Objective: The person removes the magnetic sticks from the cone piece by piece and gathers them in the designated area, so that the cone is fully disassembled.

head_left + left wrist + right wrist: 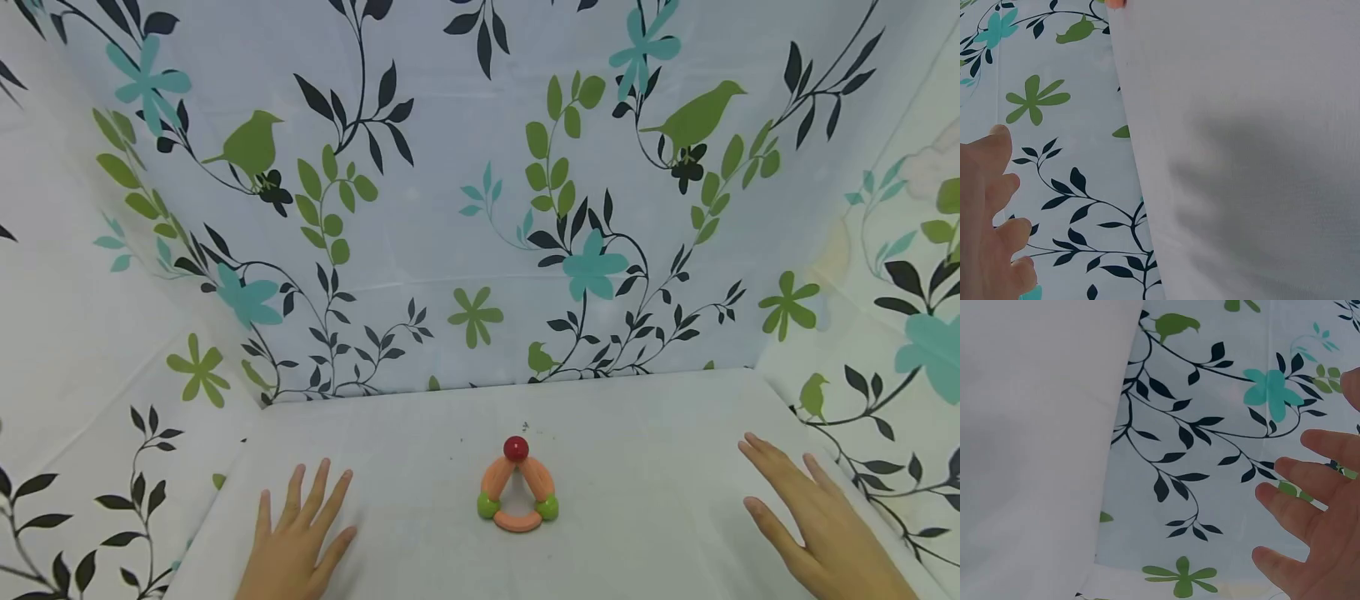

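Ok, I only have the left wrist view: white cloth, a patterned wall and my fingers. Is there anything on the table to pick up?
Observer: Yes, a triangular toy lies on the white table, about midway between your hands.
Operator: What does it look like?
Observer: Three orange segments joined by two green beads, with a red ball at the far corner.
Operator: Is either hand touching it?
Observer: No. The left hand lies flat with fingers spread, apart from it.
Operator: And the right?
Observer: The right hand is open too, near the table's right edge, holding nothing.
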`<state>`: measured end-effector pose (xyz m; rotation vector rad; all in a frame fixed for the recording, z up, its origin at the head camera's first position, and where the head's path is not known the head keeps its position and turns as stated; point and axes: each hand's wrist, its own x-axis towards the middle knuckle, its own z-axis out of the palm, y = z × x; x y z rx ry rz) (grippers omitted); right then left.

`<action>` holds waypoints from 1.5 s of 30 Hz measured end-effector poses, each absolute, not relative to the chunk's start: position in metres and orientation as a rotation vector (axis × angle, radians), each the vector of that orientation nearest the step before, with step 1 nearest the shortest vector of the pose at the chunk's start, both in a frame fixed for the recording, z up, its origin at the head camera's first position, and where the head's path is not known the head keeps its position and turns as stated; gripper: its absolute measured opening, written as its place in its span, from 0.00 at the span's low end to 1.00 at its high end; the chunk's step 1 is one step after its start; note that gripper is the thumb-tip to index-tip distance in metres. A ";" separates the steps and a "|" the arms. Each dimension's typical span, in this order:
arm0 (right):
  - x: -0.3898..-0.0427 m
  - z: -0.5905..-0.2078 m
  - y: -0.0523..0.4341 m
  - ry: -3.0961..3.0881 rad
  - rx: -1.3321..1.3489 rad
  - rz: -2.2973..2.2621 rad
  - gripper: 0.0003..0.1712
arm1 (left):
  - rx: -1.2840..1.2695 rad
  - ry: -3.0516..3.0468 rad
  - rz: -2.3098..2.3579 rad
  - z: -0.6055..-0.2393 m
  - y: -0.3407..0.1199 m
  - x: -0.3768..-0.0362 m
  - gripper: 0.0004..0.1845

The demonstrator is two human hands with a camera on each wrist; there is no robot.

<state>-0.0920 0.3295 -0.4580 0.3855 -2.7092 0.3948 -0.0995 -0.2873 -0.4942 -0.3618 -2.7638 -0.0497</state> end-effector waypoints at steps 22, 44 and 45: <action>-0.095 -0.445 0.291 -2.631 0.480 0.539 0.40 | -0.369 -2.700 -0.223 -0.492 -0.258 -0.096 0.38; -0.109 -0.443 0.239 -2.540 0.539 0.754 0.40 | -0.492 -2.509 -0.498 -0.476 -0.211 -0.124 0.32; -0.109 -0.444 0.236 -2.551 0.530 0.767 0.39 | -0.499 -2.508 -0.517 -0.476 -0.209 -0.125 0.31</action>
